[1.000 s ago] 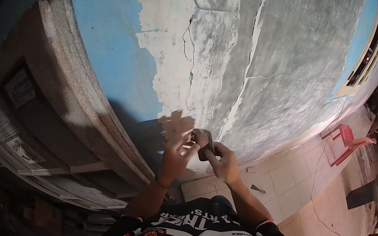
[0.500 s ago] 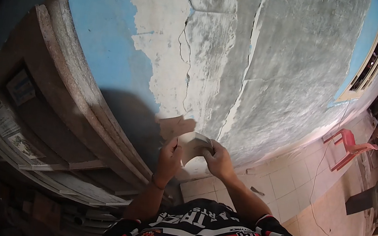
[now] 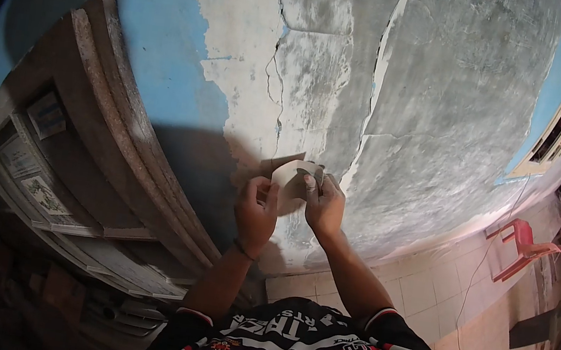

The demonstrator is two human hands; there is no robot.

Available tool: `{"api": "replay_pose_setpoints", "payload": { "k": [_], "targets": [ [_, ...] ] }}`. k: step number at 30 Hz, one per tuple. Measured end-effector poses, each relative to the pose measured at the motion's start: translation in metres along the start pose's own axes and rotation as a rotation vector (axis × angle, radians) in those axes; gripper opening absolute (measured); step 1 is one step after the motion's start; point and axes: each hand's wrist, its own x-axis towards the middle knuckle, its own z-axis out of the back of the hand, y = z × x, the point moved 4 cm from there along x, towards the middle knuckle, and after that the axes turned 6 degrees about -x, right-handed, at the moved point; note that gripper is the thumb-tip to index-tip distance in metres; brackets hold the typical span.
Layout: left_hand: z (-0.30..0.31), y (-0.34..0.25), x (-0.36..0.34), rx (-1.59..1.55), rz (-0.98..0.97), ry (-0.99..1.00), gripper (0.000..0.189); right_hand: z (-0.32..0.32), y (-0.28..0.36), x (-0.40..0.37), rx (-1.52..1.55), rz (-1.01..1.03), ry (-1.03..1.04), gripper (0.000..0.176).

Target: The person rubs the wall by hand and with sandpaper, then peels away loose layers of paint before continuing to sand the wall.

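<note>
A pale, bent sheet that looks like sandpaper point(image 3: 289, 177) is held up in front of the cracked wall point(image 3: 310, 58). At its left edge my left hand point(image 3: 255, 214) has its fingers pinched on it. My right hand point(image 3: 324, 205) grips the right side, thumb on the near face and fingers partly hidden behind. Behind the sheet, its shadow falls on the bare plaster. Long cracks run down the wall above my hands, between peeling blue paint point(image 3: 162, 53) on the left and grey plaster point(image 3: 440, 90) on the right.
A brown wooden door frame with panels point(image 3: 118, 118) stands at the left. On the right are a red plastic chair point(image 3: 522, 249), a window frame point(image 3: 547, 139) and a dark beam end point(image 3: 533, 331). A thin cable point(image 3: 463, 305) crosses the tiled floor point(image 3: 421, 293).
Both hands have risen with the sheet, nearer the cracks. The sheet is now less arched and turned more edge-up. The whole view has shifted slightly.
</note>
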Motion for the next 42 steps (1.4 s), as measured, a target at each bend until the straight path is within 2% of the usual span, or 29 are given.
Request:
{"api": "replay_pose_setpoints", "payload": {
  "k": [3, 6, 9, 11, 13, 16, 19, 23, 28, 29, 31, 33, 34, 37, 39, 41, 42],
  "targets": [
    [-0.004, 0.007, 0.002, 0.045, -0.003, 0.025, 0.015, -0.008, -0.011, 0.003, -0.035, -0.033, 0.027, 0.023],
    [-0.008, 0.006, 0.008, 0.059, 0.013, -0.007, 0.015, -0.01, -0.009, 0.002, -0.067, 0.075, -0.295, 0.024],
    [-0.009, 0.005, 0.011, 0.068, -0.019, -0.031, 0.015, -0.014, 0.002, -0.018, -0.36, 0.48, -0.775, 0.03],
    [-0.009, 0.004, 0.015, 0.041, -0.022, -0.051, 0.014, -0.021, 0.015, -0.035, -0.4, 0.602, -0.564, 0.038],
    [-0.008, 0.003, 0.017, -0.022, 0.025, -0.074, 0.012, -0.032, 0.015, -0.042, -0.344, 0.558, -0.368, 0.045],
    [0.0, 0.002, 0.022, 0.073, -0.118, -0.051, 0.011, -0.042, 0.009, -0.039, -0.362, 0.42, -0.178, 0.049],
    [0.005, 0.002, 0.023, 0.095, -0.138, -0.067, 0.01, -0.045, 0.01, -0.037, -0.429, 0.437, -0.29, 0.05],
    [0.007, -0.002, 0.023, 0.068, -0.127, -0.05, 0.009, -0.06, 0.01, -0.03, -0.907, 0.316, -0.266, 0.053],
    [0.01, -0.002, 0.027, 0.087, -0.06, 0.008, 0.012, -0.073, 0.001, -0.019, -0.763, 0.433, -0.273, 0.049],
    [0.011, -0.004, 0.027, 0.088, -0.096, -0.002, 0.012, -0.076, -0.002, -0.018, -0.706, 0.448, -0.286, 0.047],
    [0.016, -0.006, 0.025, 0.092, -0.171, -0.02, 0.013, -0.081, -0.008, -0.018, -0.579, 0.457, -0.244, 0.06],
    [0.045, -0.033, 0.021, 0.222, -0.458, -0.052, 0.011, -0.078, -0.004, -0.019, -0.464, 0.436, -0.162, 0.069],
    [0.065, -0.037, 0.015, 0.276, -0.574, -0.094, 0.012, -0.079, -0.002, -0.019, -0.486, 0.427, -0.12, 0.079],
    [0.126, -0.042, -0.002, 0.506, -0.876, -0.219, 0.021, -0.082, 0.004, -0.015, -0.522, 0.452, -0.219, 0.078],
    [0.153, -0.031, -0.006, 0.798, -0.834, -0.332, 0.028, -0.087, -0.005, -0.017, -0.556, 0.474, -0.26, 0.07],
    [0.164, -0.036, -0.001, 0.933, -0.756, -0.398, 0.032, -0.093, -0.009, -0.017, -0.616, 0.509, -0.322, 0.067],
    [0.167, -0.037, 0.002, 0.999, -0.717, -0.434, 0.034, -0.089, 0.003, -0.008, -0.577, 0.444, -0.271, 0.064]
  ]
}}
